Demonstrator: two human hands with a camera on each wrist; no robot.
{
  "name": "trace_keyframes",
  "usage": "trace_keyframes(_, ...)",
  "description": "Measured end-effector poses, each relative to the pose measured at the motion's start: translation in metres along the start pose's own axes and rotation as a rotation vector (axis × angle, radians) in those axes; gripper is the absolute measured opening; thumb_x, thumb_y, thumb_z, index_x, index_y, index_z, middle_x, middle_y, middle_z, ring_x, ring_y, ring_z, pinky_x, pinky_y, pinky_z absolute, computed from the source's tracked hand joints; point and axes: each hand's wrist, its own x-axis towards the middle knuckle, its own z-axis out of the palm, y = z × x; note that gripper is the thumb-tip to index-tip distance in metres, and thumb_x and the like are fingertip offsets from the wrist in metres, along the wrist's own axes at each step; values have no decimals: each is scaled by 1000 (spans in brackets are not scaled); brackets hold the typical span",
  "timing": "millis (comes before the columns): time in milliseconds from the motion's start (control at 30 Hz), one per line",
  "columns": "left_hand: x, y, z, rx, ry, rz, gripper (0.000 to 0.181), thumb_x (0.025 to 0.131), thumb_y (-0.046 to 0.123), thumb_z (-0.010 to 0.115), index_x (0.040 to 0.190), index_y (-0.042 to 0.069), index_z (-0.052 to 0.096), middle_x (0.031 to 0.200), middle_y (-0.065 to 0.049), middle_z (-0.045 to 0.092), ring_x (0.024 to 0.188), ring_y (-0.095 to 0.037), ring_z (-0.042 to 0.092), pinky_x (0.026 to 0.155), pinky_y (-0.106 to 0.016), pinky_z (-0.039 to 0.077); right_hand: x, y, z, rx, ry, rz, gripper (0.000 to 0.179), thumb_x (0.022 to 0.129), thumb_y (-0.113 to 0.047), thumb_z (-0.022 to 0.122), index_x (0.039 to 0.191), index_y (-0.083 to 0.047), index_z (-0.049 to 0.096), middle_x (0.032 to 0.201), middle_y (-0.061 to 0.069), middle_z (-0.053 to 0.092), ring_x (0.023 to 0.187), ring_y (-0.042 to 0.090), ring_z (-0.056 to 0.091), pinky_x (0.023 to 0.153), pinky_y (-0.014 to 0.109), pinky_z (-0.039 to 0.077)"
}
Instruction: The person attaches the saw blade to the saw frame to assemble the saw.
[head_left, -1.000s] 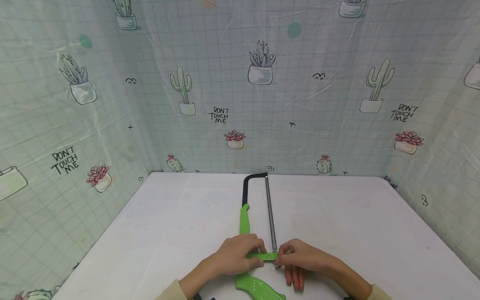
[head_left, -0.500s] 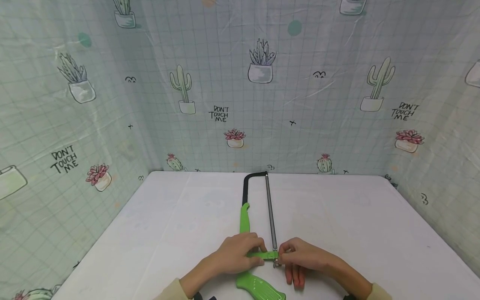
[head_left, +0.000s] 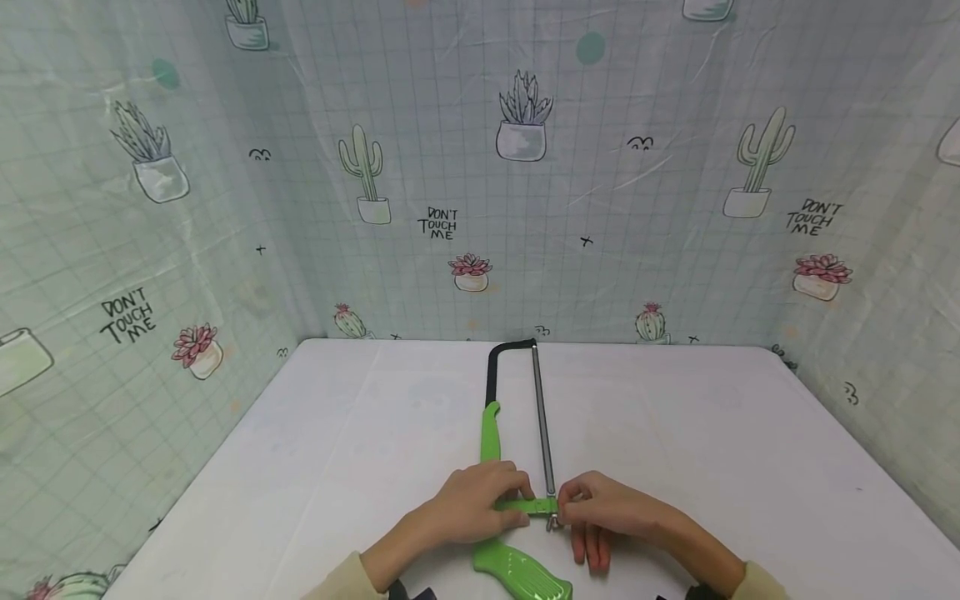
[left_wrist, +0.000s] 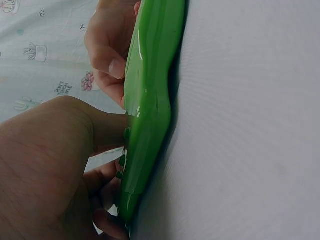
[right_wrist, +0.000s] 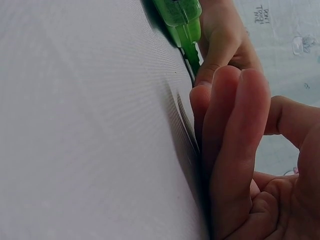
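A hacksaw [head_left: 490, 433] with a green handle [head_left: 522, 571] and black front frame lies flat on the white table. Its grey blade [head_left: 542, 421] runs along the right side. My left hand [head_left: 474, 504] grips the green crossbar [head_left: 538, 506], thumb on the near side and fingers on the far side. At the bar's right end sits a small metal wing nut [head_left: 553, 523]. My right hand [head_left: 603, 507] has thumb and index finger curled together at this nut, its other fingers extended toward the table. In the right wrist view, those extended fingers [right_wrist: 240, 130] hide the pinch.
The white table [head_left: 675, 417] stretches around the saw on both sides. Behind and beside it hangs a cactus-print sheet [head_left: 600, 200]. Dark straps [head_left: 408, 593] show near the wrists at the bottom edge.
The right fingertips shift slightly at the wing nut, and more of the nut shows than a second ago. The left hand and hacksaw stay put; the head view tilts a little.
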Motion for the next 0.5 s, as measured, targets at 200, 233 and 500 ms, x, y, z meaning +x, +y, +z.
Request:
trace_keyframes(200, 1, -2, 2, 4, 9, 14, 15, 93, 44, 70, 105, 34, 69, 91, 18, 56, 83, 3, 50, 65, -19, 40, 0, 1, -1, 2, -8, -14, 18, 96, -14, 53, 101, 0, 63, 64, 5, 70, 45, 7, 63, 46, 24, 52)
trace_keyframes(233, 1, -2, 2, 5, 13, 17, 15, 93, 44, 70, 105, 34, 69, 91, 18, 56, 83, 3, 50, 65, -19, 40, 1, 1, -1, 5, -13, -16, 18, 96, -14, 52, 101, 0, 63, 65, 5, 70, 45, 7, 63, 46, 24, 52)
trace_keyframes(500, 0, -2, 2, -3, 7, 9, 16, 93, 45, 70, 105, 34, 69, 91, 18, 56, 83, 3, 50, 65, -20, 40, 1, 1, -2, 22, -34, -16, 19, 97, -14, 52, 103, 1, 62, 66, 5, 70, 46, 6, 63, 46, 23, 52)
